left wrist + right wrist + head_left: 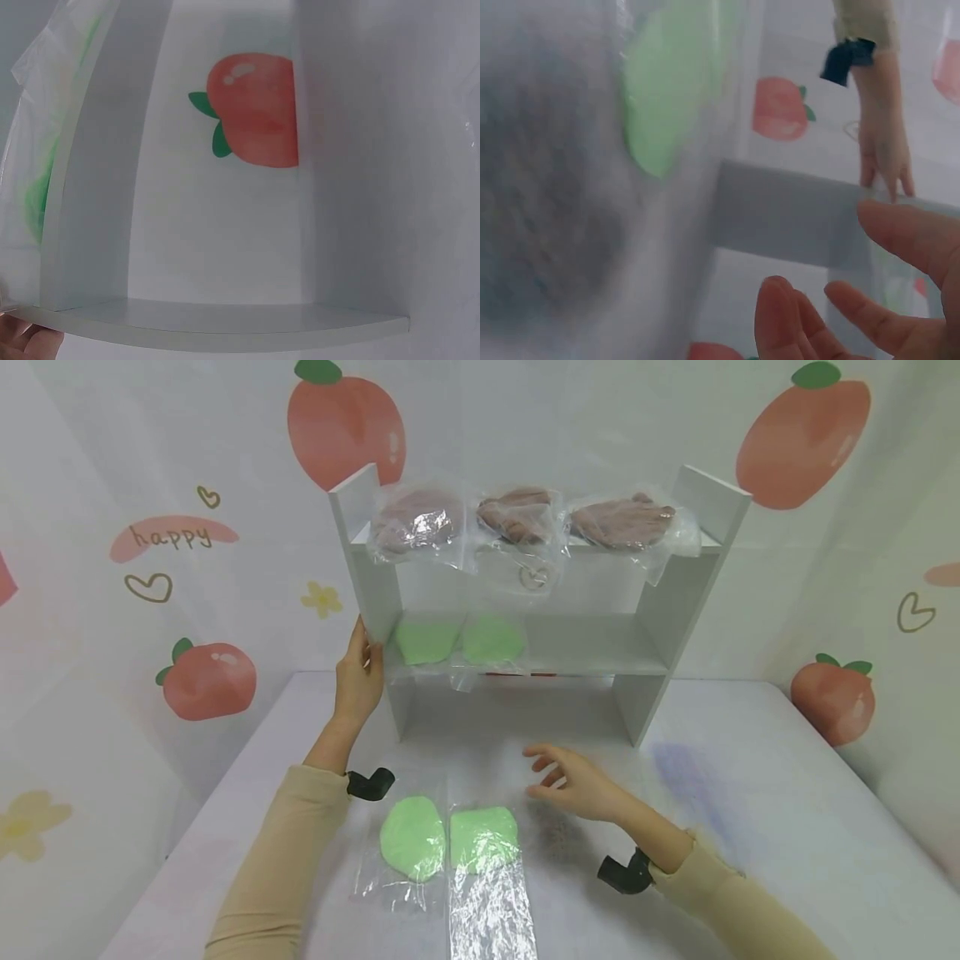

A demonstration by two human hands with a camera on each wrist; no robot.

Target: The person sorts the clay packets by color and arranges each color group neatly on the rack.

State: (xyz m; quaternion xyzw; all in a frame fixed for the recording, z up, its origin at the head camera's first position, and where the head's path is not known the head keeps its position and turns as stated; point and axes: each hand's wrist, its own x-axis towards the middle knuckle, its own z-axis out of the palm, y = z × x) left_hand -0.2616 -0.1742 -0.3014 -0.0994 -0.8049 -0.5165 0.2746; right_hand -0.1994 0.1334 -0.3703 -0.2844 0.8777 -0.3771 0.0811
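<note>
A white two-tier shelf (600, 643) stands on the table. My left hand (358, 681) is at its left side panel, thumb by the front edge and fingers along the outside; it grips the panel. Curled fingers (30, 341) show beside that panel in the left wrist view. My right hand (581, 783) hovers in front of the shelf, fingers loosely bent and holding nothing. Two clear bags with flat light-green pieces, one rounded (412, 839) and one squarish (484, 839), lie on the table left of it. Two more green pieces (492, 639) in bags rest on the middle shelf.
Three clear bags with brown, hand-shaped contents (624, 522) lie along the top shelf, their edges hanging over the front. A fruit-patterned cloth (202, 681) hangs behind. Below my right hand is a dark blurred patch on the white tablecloth (750, 827).
</note>
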